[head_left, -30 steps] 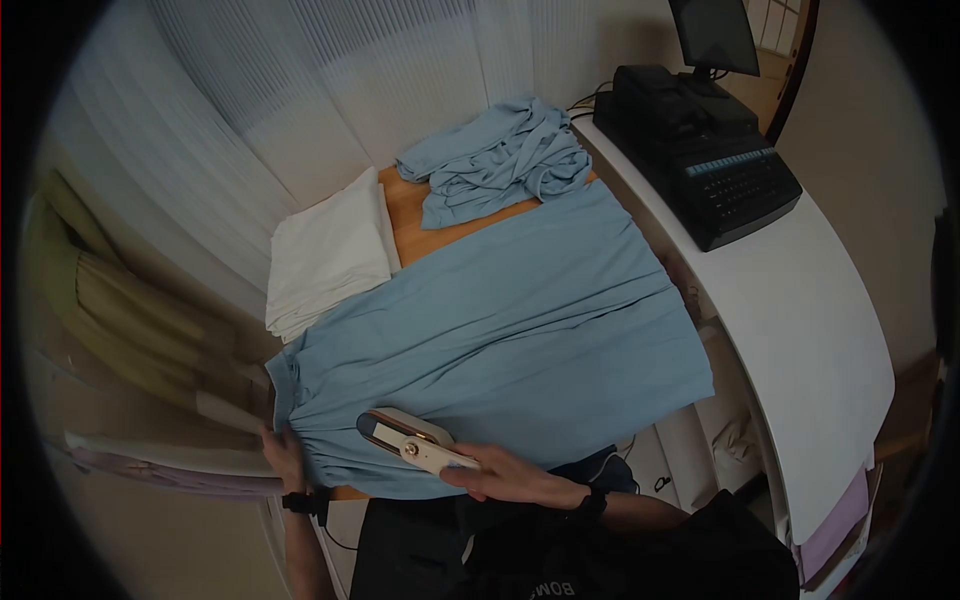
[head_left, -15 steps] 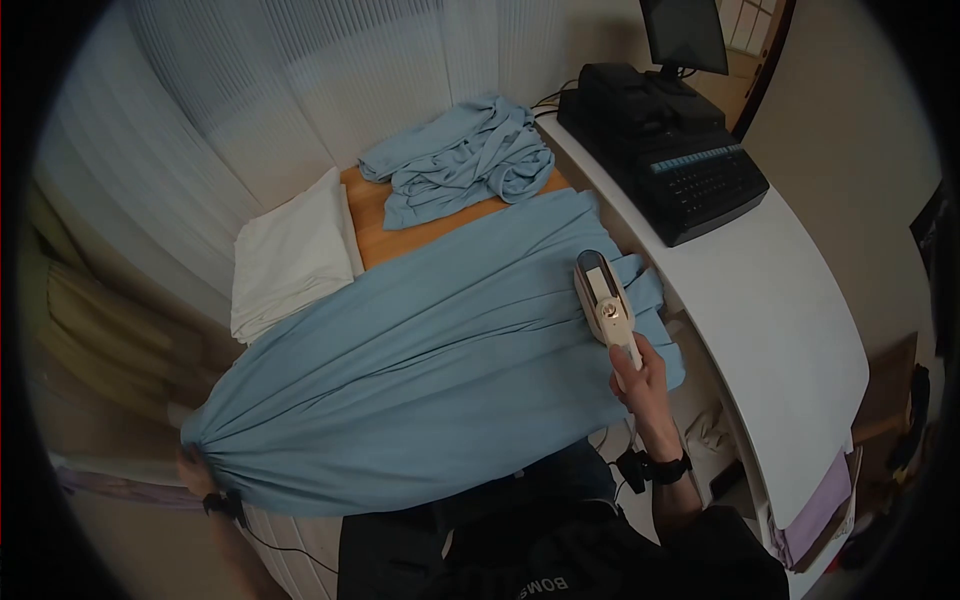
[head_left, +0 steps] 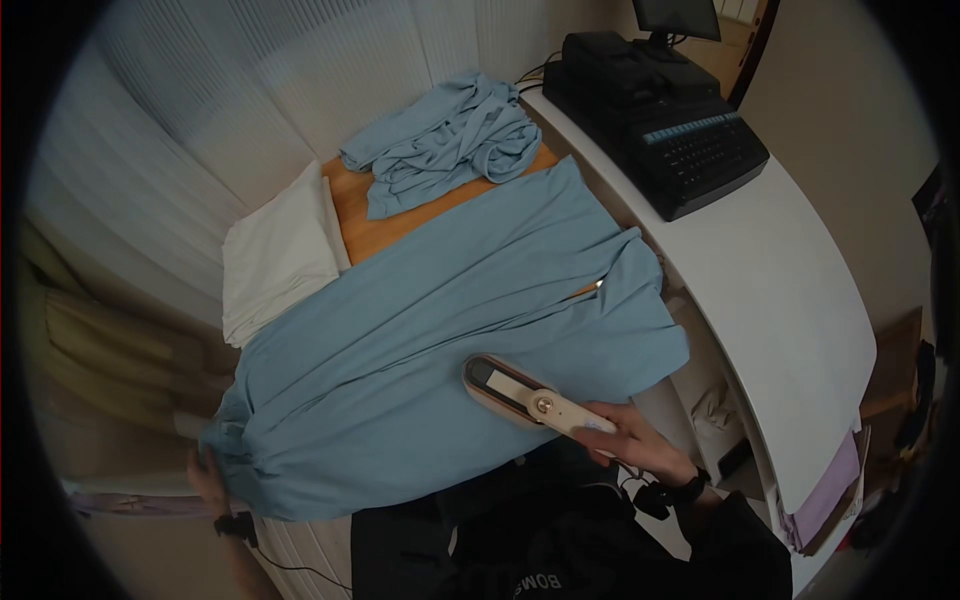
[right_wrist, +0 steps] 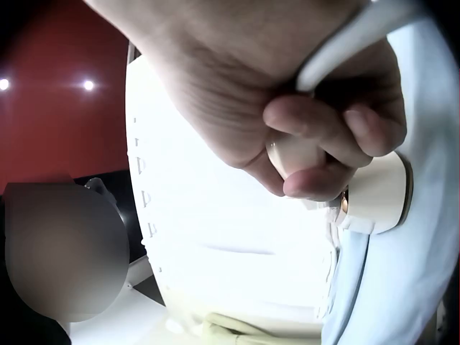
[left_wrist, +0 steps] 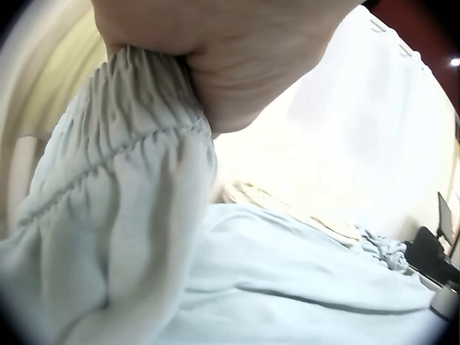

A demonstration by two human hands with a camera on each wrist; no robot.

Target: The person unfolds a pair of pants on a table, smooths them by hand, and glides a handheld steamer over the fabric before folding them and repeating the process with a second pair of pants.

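Observation:
Light blue trousers (head_left: 420,360) with a gathered elastic waistband (left_wrist: 136,108) lie spread over the table, their two legs parting toward the right end. At the left end my left hand (head_left: 207,482) grips the waistband; the left wrist view shows the gathered fabric bunched and raised beneath the hand. My right hand (head_left: 630,440) holds a cream handheld steam iron (head_left: 540,403) by its handle, fingers curled round it. The iron's head lies over the near leg of the trousers. From the handle a white cord (right_wrist: 352,39) runs past the wrist.
A folded white cloth (head_left: 280,260) and a crumpled blue garment (head_left: 450,145) lie at the back of the wooden table (head_left: 370,225). Beyond its right end stands a white counter (head_left: 770,300) with a black cash register (head_left: 660,130). Pale curtains (head_left: 200,110) hang behind.
The iron swung from the near left to the far right of the trousers, then came back to the near middle. My left hand pulled the waistband left, drawing the fabric taut, then eased it back slightly.

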